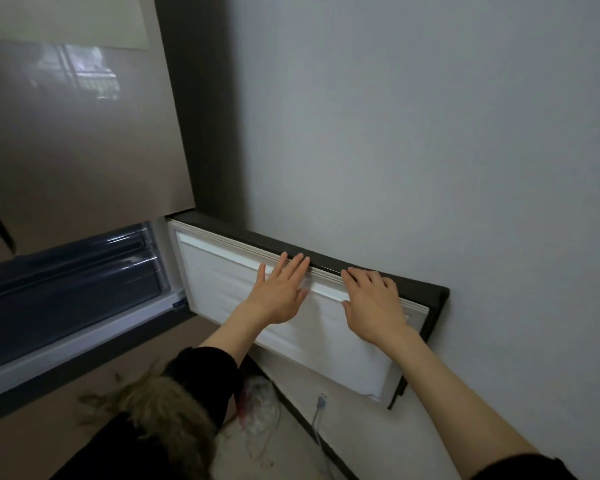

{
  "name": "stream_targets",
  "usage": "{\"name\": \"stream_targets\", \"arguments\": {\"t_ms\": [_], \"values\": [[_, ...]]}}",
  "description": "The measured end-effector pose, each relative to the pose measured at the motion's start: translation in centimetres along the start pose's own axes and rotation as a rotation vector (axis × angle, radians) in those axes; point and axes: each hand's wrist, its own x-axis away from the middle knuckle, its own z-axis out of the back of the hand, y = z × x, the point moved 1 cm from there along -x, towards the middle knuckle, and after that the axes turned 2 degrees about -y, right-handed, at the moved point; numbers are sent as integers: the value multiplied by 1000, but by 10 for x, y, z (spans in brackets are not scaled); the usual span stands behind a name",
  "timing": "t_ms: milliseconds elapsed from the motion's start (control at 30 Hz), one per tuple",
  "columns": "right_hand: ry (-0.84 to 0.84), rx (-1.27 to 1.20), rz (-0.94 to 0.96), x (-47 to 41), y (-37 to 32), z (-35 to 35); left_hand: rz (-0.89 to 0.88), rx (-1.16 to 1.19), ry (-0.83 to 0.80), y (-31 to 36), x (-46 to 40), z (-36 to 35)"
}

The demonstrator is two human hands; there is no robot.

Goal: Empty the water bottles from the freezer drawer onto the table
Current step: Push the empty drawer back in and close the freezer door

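The left hand (280,295) lies flat with straight, spread fingers on the white inner face of the open freezer door (229,285), its fingertips reaching the door's upper edge. The right hand (373,303) rests just beside it on the same door, its fingers bent over the top edge by the pale door seal (222,237), holding nothing else. The door stands swung out against the grey wall (430,133).

To the left, the freezer compartment is open, and dark translucent freezer drawers (70,275) sit pushed in; what is in them cannot be made out, and no water bottles show. Above is the glossy brown upper fridge door (77,150). On the floor below the hands lie a crumpled plastic bag (260,407) and a grey cable (317,417).
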Motion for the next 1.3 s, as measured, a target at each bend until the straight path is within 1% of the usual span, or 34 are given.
{"name": "stream_targets", "arguments": {"t_ms": [200,333,467,733,800,900,967,1067,1200,1300], "values": [[-41,-35,132,27,-20,16,12,106,103,-13,43,-7],[-52,-24,297,49,-59,26,34,198,132,-37,91,-4],[-100,-121,473,71,-118,36,41,258,155,-74,147,4],[-127,-187,642,98,-261,30,125,394,130,-165,266,13],[-123,-203,681,95,-293,26,169,430,129,-188,300,14],[-150,-229,741,87,-336,17,296,457,150,-219,351,18],[-168,-216,775,78,-362,8,372,442,164,-234,380,25],[-146,-191,826,61,-402,2,458,397,145,-251,413,34],[-114,-120,908,31,-449,-2,502,186,109,-289,430,30],[-64,-95,936,3,-483,-5,574,-13,126,-330,426,29]]}}
